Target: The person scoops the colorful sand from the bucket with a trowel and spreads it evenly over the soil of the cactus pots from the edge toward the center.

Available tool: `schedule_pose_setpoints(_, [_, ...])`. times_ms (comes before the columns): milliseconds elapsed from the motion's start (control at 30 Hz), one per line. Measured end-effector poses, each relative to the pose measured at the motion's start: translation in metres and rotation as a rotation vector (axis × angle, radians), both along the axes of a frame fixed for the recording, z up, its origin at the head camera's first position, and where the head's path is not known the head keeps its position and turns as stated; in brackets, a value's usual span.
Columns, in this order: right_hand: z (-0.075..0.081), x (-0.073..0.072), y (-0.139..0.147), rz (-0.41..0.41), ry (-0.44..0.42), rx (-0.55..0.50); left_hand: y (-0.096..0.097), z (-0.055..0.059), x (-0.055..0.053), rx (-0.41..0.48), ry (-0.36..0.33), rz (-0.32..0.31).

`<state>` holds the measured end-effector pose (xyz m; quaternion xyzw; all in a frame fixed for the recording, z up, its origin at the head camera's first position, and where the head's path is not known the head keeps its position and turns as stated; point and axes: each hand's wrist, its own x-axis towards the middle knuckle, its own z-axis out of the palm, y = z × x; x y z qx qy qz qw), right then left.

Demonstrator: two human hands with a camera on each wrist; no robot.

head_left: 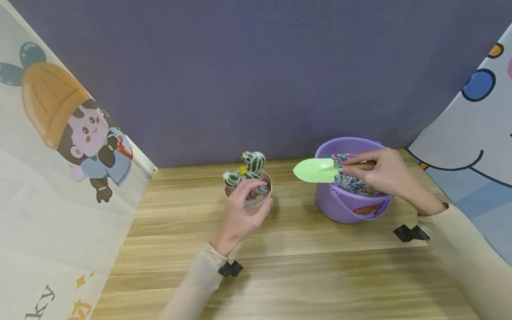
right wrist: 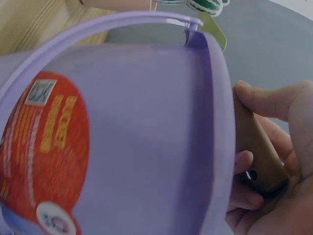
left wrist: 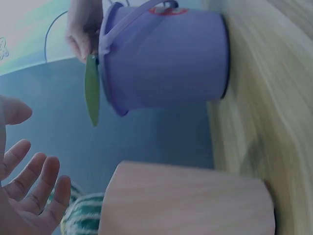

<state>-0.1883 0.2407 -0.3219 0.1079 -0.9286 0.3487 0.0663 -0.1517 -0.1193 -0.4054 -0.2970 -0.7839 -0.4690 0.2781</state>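
Note:
My right hand (head_left: 386,174) grips the wooden handle (right wrist: 261,152) of a small trowel with a light green blade (head_left: 314,170). The trowel is over a purple bucket (head_left: 336,206) filled with small multicoloured beads (head_left: 356,186), its blade reaching past the left rim. Near a paper-like pinkish pot (left wrist: 186,200), my left hand (head_left: 240,215) has its thumb and fingers spread apart with nothing held. A knitted green-and-white cactus (head_left: 256,162) with a yellow flower stands in that pot, and some coloured beads (head_left: 261,191) show inside it. My left fingers partly hide the pot in the head view.
The bucket's purple handle (head_left: 358,217) hangs down its front side. Behind the wooden table (head_left: 280,271) rises a grey-blue panel (head_left: 256,80). Printed white panels stand at the left (head_left: 60,222) and right (head_left: 460,129).

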Motion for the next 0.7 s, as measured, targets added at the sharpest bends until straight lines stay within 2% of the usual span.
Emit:
schedule_pose_setpoints(133, [0.001,0.003,0.012,0.002,-0.008,0.022,0.012,-0.003,-0.002,-0.046,-0.004,-0.024])
schedule_pose_setpoints(300, [0.004,0.006,0.026,0.003,-0.016,0.011,0.025,-0.003,-0.005,-0.063,-0.047,-0.061])
schedule_pose_setpoints(467, [0.003,0.008,0.046,-0.042,-0.041,0.016,0.033,-0.003,-0.008,-0.091,-0.125,-0.074])
schedule_pose_setpoints(700, [-0.001,0.009,0.078,-0.093,-0.072,0.040,0.052,-0.002,-0.013,-0.243,-0.267,-0.076])
